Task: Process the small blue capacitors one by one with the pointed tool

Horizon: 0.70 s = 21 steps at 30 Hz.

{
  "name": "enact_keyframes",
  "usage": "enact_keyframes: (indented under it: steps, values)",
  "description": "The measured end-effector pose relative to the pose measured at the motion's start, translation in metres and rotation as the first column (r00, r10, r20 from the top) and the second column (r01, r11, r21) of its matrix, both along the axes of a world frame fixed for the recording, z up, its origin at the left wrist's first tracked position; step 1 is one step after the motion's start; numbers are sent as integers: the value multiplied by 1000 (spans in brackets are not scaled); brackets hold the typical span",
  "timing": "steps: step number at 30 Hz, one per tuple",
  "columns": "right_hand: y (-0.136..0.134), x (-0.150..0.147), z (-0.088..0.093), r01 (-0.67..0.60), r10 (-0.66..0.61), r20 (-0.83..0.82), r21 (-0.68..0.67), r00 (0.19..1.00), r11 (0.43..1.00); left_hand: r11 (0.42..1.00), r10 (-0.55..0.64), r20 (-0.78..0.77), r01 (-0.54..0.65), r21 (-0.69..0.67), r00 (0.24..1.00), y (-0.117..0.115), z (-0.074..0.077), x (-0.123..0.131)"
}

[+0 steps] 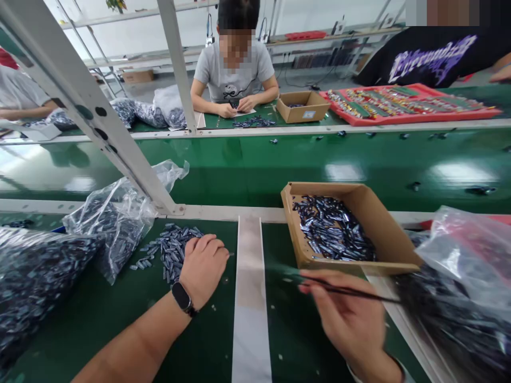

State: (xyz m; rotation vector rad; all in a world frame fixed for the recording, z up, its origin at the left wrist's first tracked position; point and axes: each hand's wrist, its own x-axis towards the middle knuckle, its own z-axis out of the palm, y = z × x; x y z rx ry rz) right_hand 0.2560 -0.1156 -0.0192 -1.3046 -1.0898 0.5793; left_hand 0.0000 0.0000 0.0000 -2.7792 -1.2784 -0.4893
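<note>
At the right edge of a small heap of dark, shiny, tube-like parts (170, 250), my left hand (205, 266) rests with its fingers curled down. A tiny grey tip shows beside the thumb; what the fingers grip is hidden. My right hand (351, 319) is closed around dark tweezers (351, 290), whose front end points left and is blurred by motion. I cannot tell whether the tips hold a part. Just beyond that hand stands a cardboard box (383, 229) with many similar dark parts (335, 229). A pale strip (251, 324) runs between my hands.
Clear bags of dark parts (43, 287) lie left, another bag (467, 308) right. A slanted metal post (99, 117) rises at left. Beyond runs a green belt (239, 170) with scattered parts. Across it, a person (235, 69) works near a small box (303, 106) and red tray (407, 103).
</note>
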Motion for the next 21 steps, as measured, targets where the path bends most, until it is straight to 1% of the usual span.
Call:
enact_keyframes:
  steps: [1,2,3,5,7,9,13,18,21]
  values:
    - [2,-6,3,-98,98,-8,-64,995,993,998,-55,-15,54,-33,998,-4,-1,4]
    - [5,-11,6,-188,188,-17,-151,982,970,992,-112,-39,109,-70,993,-9,-2,7]
    - [7,-15,8,-252,253,-26,-231,967,940,981,-168,-67,160,-109,984,-14,-3,11]
    - [11,-20,13,-301,302,-53,-352,952,886,955,-261,-110,240,-176,959,-22,-3,18]
    - [13,-21,16,-295,290,-76,-410,954,863,936,-306,-104,279,-213,946,-28,-3,21]
    - [14,-20,16,-282,273,-86,-432,958,856,926,-316,-59,294,-236,947,-31,-3,22]
    - [14,-17,13,-288,276,-94,-452,956,844,911,-297,84,308,-275,951,-30,-5,20]
    - [13,-16,10,-273,249,-114,-477,962,836,879,-209,296,312,-360,932,-27,-7,20]
    - [13,-16,9,-284,254,-129,-490,959,824,867,-182,356,320,-381,917,-26,-7,19]
